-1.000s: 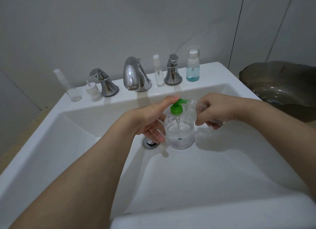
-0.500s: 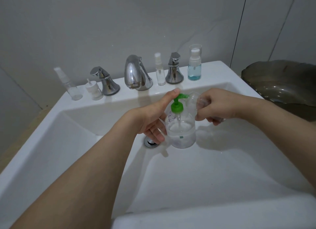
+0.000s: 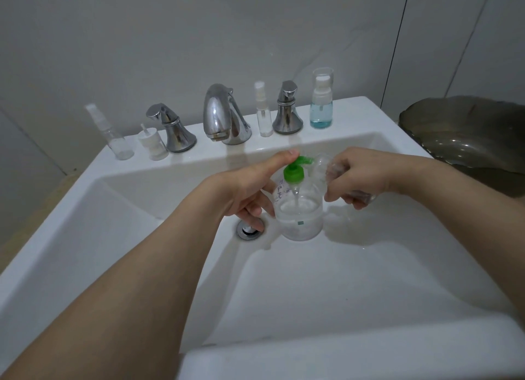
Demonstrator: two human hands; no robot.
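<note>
A: Where your left hand [image 3: 250,189] grips the clear round plastic pump bottle with the green pump head [image 3: 299,223], there is some dark handwriting on the shoulder, but it is too small for me to read.

B: I also cannot read it. Lower on the wall there is a small greenish square mark, and no brand name shows.

A: Your left fingers are curled round the far side of this bottle, and your thumb lies on the green head. The bottle stands upright over the white glossy ceramic sink [image 3: 312,280], just beside the round metal drain [image 3: 247,233].

B: Your right hand [image 3: 358,175] is closed round a small clear plastic bottle [image 3: 319,168]. It is tilted, with its mouth just at the green nozzle. If they touch, I cannot tell.

A: The pump bottle is smooth and transparent, with clear liquid in the lower part and a thin tube down the middle.

B: Behind your hands the curved chrome spout [image 3: 221,115] is shiny, and the sink is rectangular.
</note>
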